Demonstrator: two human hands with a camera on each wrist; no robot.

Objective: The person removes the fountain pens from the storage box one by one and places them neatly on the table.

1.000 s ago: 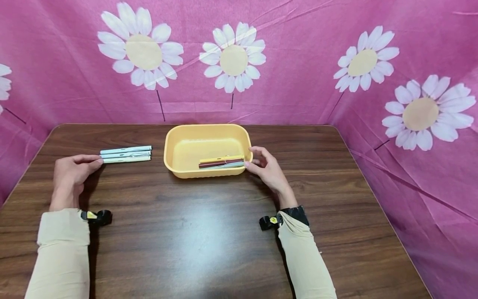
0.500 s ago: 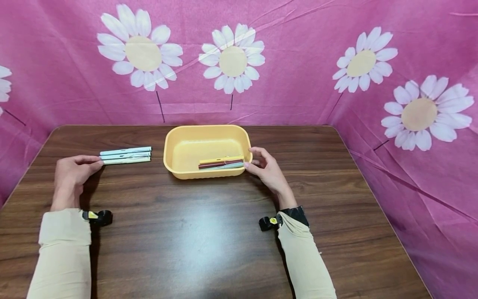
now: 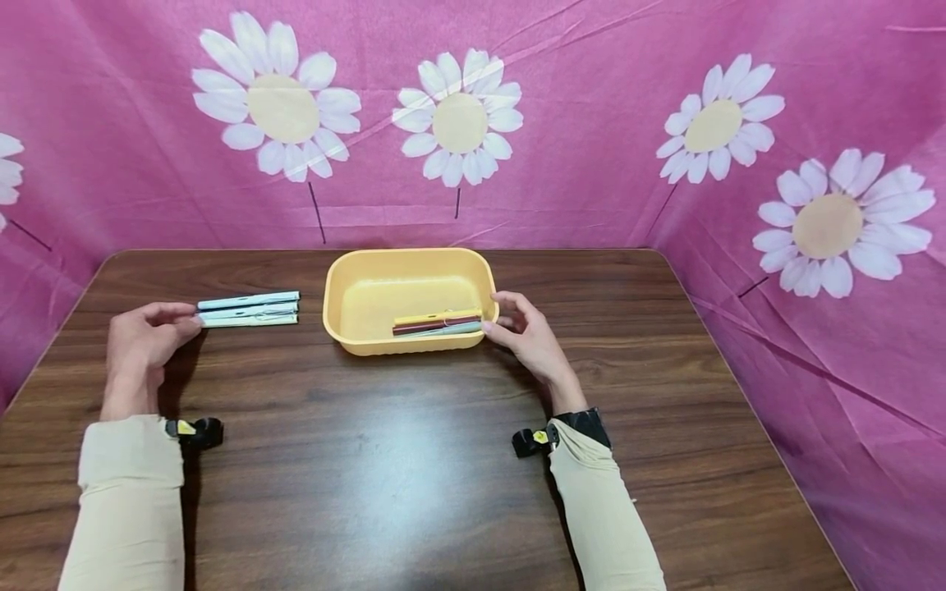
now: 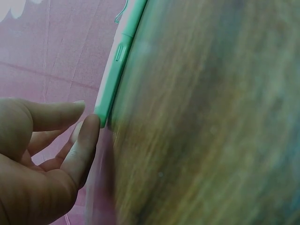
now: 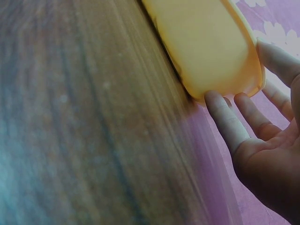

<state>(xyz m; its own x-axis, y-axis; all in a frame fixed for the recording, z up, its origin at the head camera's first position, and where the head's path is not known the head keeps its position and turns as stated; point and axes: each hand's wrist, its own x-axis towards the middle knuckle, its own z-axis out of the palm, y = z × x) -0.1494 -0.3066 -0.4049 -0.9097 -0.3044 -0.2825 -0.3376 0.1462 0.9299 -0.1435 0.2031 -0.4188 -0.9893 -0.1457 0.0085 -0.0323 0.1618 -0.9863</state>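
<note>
Three pale pens, a light blue pen (image 3: 247, 300), a whitish pen (image 3: 251, 311) and a light green pen (image 3: 254, 321), lie side by side on the table. My left hand (image 3: 144, 345) is at their left ends; in the left wrist view its thumb touches the end of the green pen (image 4: 112, 79), with the forefinger apart from the thumb. A yellow plastic basket (image 3: 369, 346) stands in the middle at the back. At its right end, my right hand (image 3: 530, 341) rests its fingertips on the wall. Inside lie a yellow pen (image 3: 424, 317), a dark red pen (image 3: 417, 327) and a grey-blue pen (image 3: 461, 327).
The brown wood-grain table (image 3: 355, 460) carries everything. Behind it and along the right side hangs a pink cloth (image 3: 576, 164) printed with white daisies. A small black camera (image 3: 199, 432) is strapped to the left wrist, another camera (image 3: 526, 443) to the right.
The upper pens have shifted slightly under the left fingertips, with the light blue one a little further from the whitish one. The right hand and the basket hold their place.
</note>
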